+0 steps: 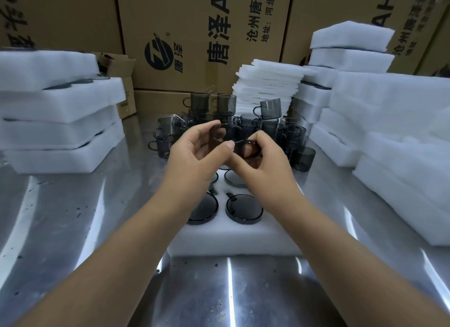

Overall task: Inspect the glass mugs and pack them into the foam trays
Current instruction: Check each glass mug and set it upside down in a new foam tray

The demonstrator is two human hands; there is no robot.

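I hold one dark glass mug [225,134] up with both hands. My left hand [194,156] curls round one side and my right hand [260,166] pinches the other side. The mug is in the air over the white foam tray [233,239] on the desk [73,217]. Packed mugs [244,208] sit in the tray. A pile of mugs [219,112] stands behind it.

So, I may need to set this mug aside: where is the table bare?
Bare steel table left of the open foam tray, beside the left foam stack; a narrower strip on its right. Behind it, loose glass mugs crowd.
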